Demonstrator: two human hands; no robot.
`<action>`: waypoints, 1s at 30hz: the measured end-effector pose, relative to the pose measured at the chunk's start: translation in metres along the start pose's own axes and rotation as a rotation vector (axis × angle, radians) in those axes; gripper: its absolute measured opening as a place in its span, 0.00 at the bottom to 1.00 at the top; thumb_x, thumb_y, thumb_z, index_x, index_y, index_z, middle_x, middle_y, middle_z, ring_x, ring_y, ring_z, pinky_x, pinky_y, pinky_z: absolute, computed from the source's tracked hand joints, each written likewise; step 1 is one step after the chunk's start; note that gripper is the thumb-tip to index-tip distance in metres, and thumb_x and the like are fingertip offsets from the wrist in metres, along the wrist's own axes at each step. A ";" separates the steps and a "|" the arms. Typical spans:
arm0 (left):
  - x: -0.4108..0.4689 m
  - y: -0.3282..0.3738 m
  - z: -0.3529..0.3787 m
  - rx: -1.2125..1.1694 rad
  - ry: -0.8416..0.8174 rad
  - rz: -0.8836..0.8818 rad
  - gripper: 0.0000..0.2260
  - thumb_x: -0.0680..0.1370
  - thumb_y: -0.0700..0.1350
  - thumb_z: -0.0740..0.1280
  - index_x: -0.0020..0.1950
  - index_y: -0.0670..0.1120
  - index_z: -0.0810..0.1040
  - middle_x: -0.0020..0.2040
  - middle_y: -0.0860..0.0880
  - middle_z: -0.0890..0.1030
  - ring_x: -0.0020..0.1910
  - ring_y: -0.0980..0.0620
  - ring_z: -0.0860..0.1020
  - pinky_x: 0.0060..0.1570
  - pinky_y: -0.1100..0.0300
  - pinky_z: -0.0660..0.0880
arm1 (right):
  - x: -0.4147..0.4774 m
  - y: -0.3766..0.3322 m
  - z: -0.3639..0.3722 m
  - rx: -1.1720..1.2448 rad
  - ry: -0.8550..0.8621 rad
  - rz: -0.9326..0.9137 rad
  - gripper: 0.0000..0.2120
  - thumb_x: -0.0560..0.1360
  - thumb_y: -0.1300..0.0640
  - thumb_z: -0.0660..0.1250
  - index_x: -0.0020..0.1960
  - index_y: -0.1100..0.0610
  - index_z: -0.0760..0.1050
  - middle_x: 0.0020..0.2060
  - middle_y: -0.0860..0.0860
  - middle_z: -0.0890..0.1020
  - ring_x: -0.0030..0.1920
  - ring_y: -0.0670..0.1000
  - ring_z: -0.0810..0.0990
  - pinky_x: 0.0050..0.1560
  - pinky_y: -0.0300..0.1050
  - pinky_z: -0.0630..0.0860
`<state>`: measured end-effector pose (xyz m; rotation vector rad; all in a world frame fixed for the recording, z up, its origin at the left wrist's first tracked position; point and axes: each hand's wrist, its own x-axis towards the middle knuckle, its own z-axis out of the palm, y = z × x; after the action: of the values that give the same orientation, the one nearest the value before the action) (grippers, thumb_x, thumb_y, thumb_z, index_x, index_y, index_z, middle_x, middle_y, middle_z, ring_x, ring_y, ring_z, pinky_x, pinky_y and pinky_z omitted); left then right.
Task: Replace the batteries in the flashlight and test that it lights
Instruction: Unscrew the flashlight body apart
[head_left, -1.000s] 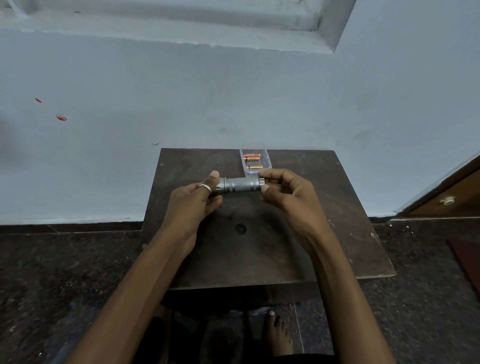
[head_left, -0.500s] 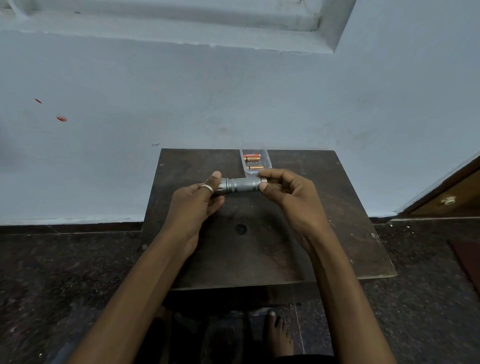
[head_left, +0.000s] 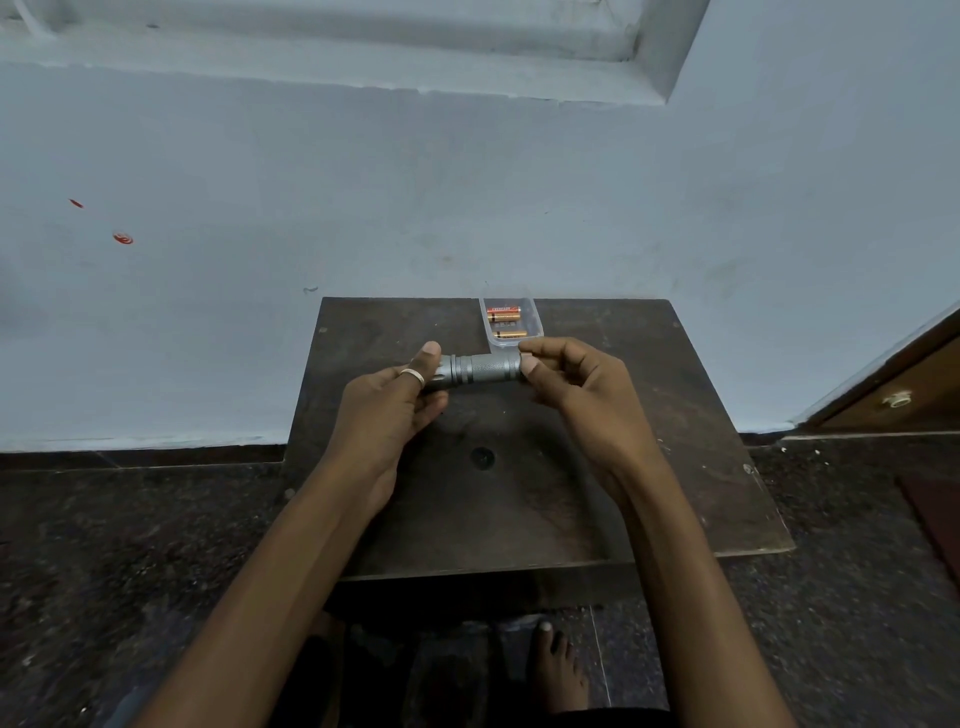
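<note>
A short silver flashlight lies level between both hands, a little above the dark wooden table. My left hand, with a ring on one finger, grips its wider head end. The fingertips of my right hand pinch the tail end, hiding the cap. Behind the flashlight a small clear plastic tray holds orange batteries lying sideways.
The table stands against a pale blue wall. It has a dark round knot near its middle. The floor is dark speckled stone, and a bare foot shows below the table's front edge. A brown door is at right.
The fingers of my right hand shift slightly on the flashlight's tail end. The flashlight and my left hand stay nearly in place.
</note>
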<state>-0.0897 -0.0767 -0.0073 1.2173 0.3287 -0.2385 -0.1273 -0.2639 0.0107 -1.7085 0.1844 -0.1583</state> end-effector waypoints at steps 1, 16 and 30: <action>0.001 0.000 -0.001 -0.001 0.006 -0.001 0.10 0.74 0.51 0.75 0.36 0.49 0.88 0.38 0.52 0.87 0.41 0.57 0.84 0.42 0.65 0.80 | 0.001 0.000 -0.001 0.019 -0.017 -0.003 0.10 0.77 0.67 0.69 0.57 0.58 0.82 0.45 0.50 0.85 0.42 0.39 0.82 0.49 0.35 0.79; -0.002 0.001 -0.001 0.006 0.002 0.008 0.10 0.74 0.51 0.75 0.35 0.49 0.88 0.37 0.52 0.86 0.39 0.58 0.84 0.41 0.66 0.80 | 0.002 0.003 -0.001 -0.092 -0.021 -0.034 0.07 0.79 0.61 0.68 0.55 0.55 0.83 0.45 0.52 0.86 0.45 0.43 0.82 0.50 0.43 0.81; -0.004 0.002 0.000 0.002 -0.010 0.007 0.11 0.75 0.50 0.74 0.35 0.48 0.88 0.36 0.52 0.86 0.39 0.58 0.83 0.41 0.66 0.80 | 0.000 0.002 0.002 -0.252 0.033 -0.025 0.13 0.81 0.49 0.65 0.46 0.56 0.82 0.39 0.57 0.85 0.36 0.43 0.81 0.39 0.41 0.77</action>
<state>-0.0925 -0.0763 -0.0039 1.2182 0.3152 -0.2388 -0.1272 -0.2619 0.0088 -1.9600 0.2151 -0.1884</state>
